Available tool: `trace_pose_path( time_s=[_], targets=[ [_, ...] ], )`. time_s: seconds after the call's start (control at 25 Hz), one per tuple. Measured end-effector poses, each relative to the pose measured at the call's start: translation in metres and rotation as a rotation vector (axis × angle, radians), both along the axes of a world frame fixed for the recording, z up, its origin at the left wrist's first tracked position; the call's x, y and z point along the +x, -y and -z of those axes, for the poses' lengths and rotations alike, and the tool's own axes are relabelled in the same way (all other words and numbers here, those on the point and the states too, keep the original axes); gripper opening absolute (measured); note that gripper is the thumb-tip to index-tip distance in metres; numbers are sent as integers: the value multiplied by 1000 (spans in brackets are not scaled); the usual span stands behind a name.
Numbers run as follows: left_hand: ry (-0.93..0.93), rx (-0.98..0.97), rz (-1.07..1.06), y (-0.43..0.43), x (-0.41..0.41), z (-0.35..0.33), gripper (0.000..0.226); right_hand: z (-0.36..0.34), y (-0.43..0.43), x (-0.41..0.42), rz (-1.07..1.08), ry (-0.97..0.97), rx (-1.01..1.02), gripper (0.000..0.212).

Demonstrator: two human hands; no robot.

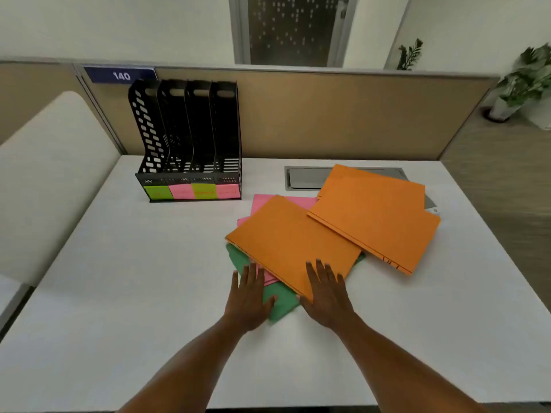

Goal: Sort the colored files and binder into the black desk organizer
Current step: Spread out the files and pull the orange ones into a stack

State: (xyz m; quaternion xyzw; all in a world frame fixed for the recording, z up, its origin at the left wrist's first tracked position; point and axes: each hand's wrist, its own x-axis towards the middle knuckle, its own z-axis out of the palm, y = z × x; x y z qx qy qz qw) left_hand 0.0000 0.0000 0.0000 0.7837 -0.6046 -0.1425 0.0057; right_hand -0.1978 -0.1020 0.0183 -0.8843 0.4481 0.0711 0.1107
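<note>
A loose pile of files lies on the white desk (119, 293). An orange file (293, 245) tops the near part, over a pink file (283, 201) and a green file (280, 305). A second orange file (375, 213) lies to the right, partly over the first. My left hand (249, 296) rests flat, fingers spread, on the green and pink files at the orange file's near left edge. My right hand (326, 290) lies flat on that orange file's near corner. The black desk organizer (187, 138) stands empty at the back left, with green and pink labels on its front.
A tan partition (328, 114) runs behind the desk. A grey cable hatch (304, 177) sits in the desk, partly under the right orange file. A white chair back (50, 174) stands to the left. A potted plant (524, 84) is on the floor at far right.
</note>
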Motion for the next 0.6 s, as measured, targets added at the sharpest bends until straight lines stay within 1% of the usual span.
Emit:
trace_pose_path(
  time_s=[0.08,0.16,0.32,0.4,0.48,0.6],
  targets=[
    [-33,124,15,-12,-7,13,86,10,-7,-5,-25,-95,54,89],
    [-27,165,24,-24,-11,24,85,19,-11,-12,-44,-161,44,89],
    [-29,171,47,-22,-7,24,84,20,-8,-6,-76,-194,-30,68],
    [-62,171,39,-22,-5,23,83,18,-6,0,-95,-226,-48,61],
    [-99,98,2,-19,-3,16,79,6,-5,7,-110,-215,-111,55],
    [-98,-209,-120,0,9,-8,75,-31,-3,19,-122,-53,-321,36]
  ],
)
